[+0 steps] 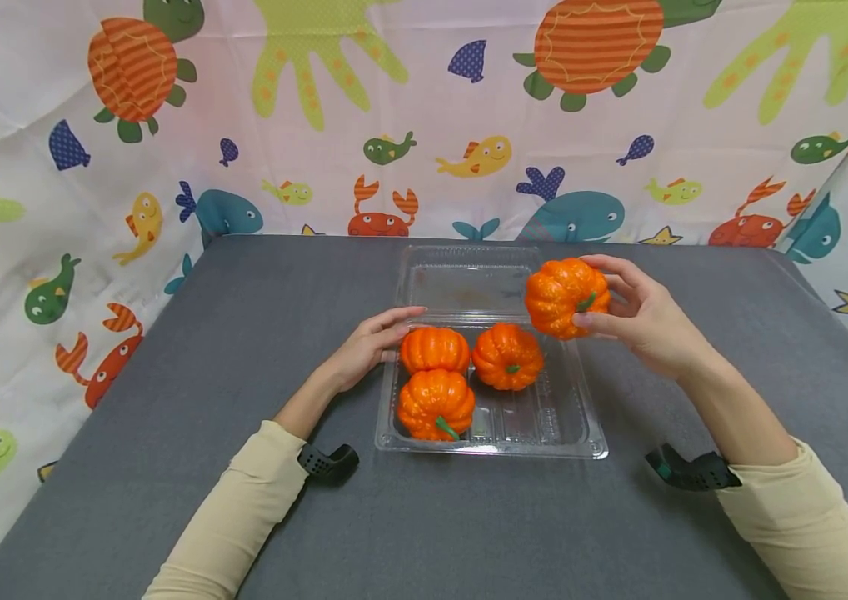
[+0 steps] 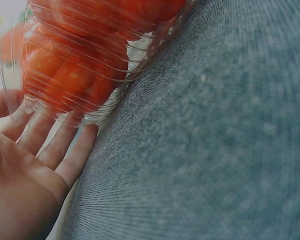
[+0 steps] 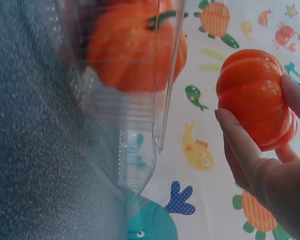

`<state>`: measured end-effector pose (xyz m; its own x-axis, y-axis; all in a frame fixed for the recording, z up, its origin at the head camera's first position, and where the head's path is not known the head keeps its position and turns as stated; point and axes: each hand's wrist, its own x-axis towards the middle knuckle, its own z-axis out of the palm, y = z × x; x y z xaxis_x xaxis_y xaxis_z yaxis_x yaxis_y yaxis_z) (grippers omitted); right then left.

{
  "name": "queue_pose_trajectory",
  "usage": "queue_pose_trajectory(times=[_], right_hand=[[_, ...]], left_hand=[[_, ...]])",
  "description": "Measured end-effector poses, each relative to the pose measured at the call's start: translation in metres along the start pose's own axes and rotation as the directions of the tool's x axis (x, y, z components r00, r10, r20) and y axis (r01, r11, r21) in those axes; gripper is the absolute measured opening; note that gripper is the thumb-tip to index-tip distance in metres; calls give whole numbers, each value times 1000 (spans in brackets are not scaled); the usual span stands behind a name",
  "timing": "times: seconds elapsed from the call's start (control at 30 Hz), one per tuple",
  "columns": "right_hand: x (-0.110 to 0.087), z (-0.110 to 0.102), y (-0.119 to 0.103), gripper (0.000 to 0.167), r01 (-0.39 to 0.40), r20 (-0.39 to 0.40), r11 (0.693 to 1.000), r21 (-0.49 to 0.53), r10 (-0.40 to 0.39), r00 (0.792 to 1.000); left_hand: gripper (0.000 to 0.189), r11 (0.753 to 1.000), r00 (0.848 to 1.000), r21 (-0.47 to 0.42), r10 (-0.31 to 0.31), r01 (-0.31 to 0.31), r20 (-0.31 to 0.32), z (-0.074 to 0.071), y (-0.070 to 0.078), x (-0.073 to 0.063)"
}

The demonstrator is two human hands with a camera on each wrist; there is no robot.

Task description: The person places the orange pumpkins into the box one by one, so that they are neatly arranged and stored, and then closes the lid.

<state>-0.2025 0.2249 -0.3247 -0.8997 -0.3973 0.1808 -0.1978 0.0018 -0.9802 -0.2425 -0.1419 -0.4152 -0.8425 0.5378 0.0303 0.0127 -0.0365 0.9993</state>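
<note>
My right hand (image 1: 645, 321) grips a small orange pumpkin (image 1: 565, 297) with a green stem, fingers and thumb around its sides. It is held up over the back right corner of a clear plastic container (image 1: 555, 425). Inside the container sit three more orange pumpkins: one at the back left (image 1: 435, 350), one at the front left (image 1: 435, 406) and one to the right (image 1: 508, 357). My left hand (image 1: 366, 346) rests against the container's left wall. In the left wrist view, its fingers (image 2: 55, 142) stretch out flat along the clear side.
The container's clear lid (image 1: 461, 283) lies folded back behind it. Everything stands on a grey tabletop (image 1: 281, 275). A white cloth (image 1: 334, 167) printed with sea animals hangs behind and beside the table. Dark bands (image 1: 694, 471) circle both wrists.
</note>
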Motion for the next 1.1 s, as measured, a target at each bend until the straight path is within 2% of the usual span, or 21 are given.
queue_pose_trajectory(times=[0.13, 0.4, 0.6, 0.87, 1.1], right_hand=[[-6, 7, -3, 60, 13, 14, 1000, -5, -13, 1000], [-14, 22, -2, 62, -5, 3, 993, -119, 5, 1000], [-19, 29, 2, 62, -11, 7, 977, -214, 12, 1000], [-26, 36, 1, 62, 17, 17, 987, -162, -15, 1000], [-32, 45, 4, 61, 7, 65, 983, -182, 4, 998]], left_hand=[[45, 1000, 1000, 5, -4, 4, 0, 0, 0, 0], [45, 1000, 1000, 5, 2, -2, 3, -2, -2, 0], [45, 1000, 1000, -1, 3, -3, 3, -1, -1, 1], [45, 1000, 1000, 0, 1, -1, 5, -1, -1, 1], [46, 1000, 1000, 0, 2, -2, 5, -2, -1, 0]])
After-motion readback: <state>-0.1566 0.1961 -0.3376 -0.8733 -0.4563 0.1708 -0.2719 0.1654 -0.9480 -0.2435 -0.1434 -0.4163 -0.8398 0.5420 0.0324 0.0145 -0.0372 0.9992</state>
